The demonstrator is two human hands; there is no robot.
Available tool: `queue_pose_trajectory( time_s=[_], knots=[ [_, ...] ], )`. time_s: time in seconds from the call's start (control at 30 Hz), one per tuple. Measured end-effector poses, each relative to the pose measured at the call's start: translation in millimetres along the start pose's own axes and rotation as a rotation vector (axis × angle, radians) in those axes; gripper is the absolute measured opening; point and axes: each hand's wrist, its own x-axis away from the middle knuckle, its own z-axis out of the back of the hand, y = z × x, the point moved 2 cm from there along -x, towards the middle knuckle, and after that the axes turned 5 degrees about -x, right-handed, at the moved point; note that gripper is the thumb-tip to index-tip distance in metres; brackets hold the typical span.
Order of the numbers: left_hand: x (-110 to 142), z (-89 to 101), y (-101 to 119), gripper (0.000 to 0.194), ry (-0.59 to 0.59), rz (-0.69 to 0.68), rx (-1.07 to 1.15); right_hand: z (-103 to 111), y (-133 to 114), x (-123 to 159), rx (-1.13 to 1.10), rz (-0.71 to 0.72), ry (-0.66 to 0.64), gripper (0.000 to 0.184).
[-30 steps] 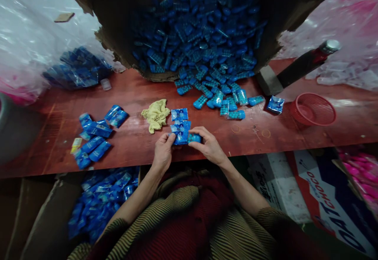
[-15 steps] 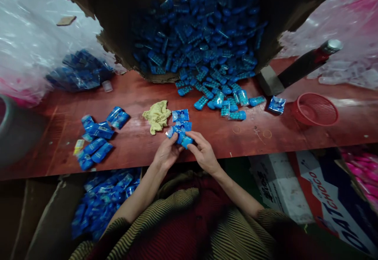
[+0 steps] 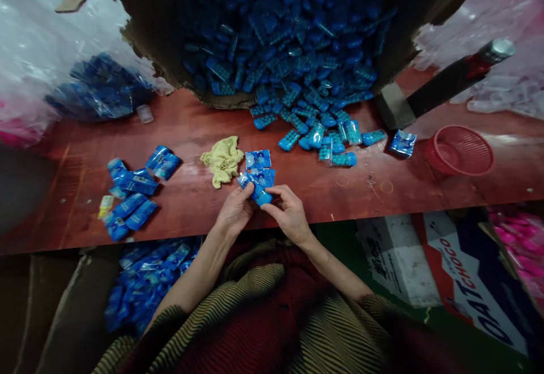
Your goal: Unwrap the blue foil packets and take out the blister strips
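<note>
Between my two hands, over the front of the table, is a small blue-capped bottle (image 3: 264, 197) with a blue printed sleeve around its upper-left part. My left hand (image 3: 233, 211) is closed on the sleeved end, thumb on top. At the rounded blue end, the thumb and fingers of my right hand (image 3: 289, 213) pinch the bottle. Just beyond lie flat blue printed sleeves (image 3: 258, 159), with a crumpled yellow cloth (image 3: 222, 160) to their left. Several sleeved bottles (image 3: 135, 211) rest in a group at the left.
A torn cardboard box (image 3: 147, 39) spills blue bead-filled bottles (image 3: 289, 140) onto the red table (image 3: 204, 209). At the right are a hammer (image 3: 450, 88), a sleeve stack (image 3: 403, 143) and a red basket (image 3: 459, 150). Below the table edge, more blue packs (image 3: 147, 283) fill a container.
The bottle and sleeve in my hands have turned into one slanted line, and my right fingers sit at the bottle's end. The whole view has shifted slightly.
</note>
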Motion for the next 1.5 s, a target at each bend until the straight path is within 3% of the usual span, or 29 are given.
queue_pose_trajectory(
  time_s=[0.2,0.33,0.6,1.07,1.3,1.5],
  knots=[
    [0,2.8,-9,0.014,-0.089,0.143,-0.01,13,3,-11,-0.134,-0.119,-0.127,0.076],
    [5,-3.4,-10,0.012,-0.119,0.167,0.023,14,2,-17,-0.316,-0.171,-0.278,0.086],
    [7,-6.1,-9,0.013,-0.181,0.151,0.037,10,1,-17,-0.256,-0.157,-0.277,0.084],
    [14,-9.5,-9,0.017,-0.254,0.142,0.017,14,-7,-24,-0.342,-0.239,-0.327,0.08],
    [12,-9.8,-8,0.035,-0.337,0.12,-0.018,14,-4,-28,-0.466,-0.299,-0.374,0.084],
    [11,-6.6,-11,0.036,-0.29,0.14,-0.022,15,-2,-27,-0.472,-0.324,-0.382,0.082]
  ],
)
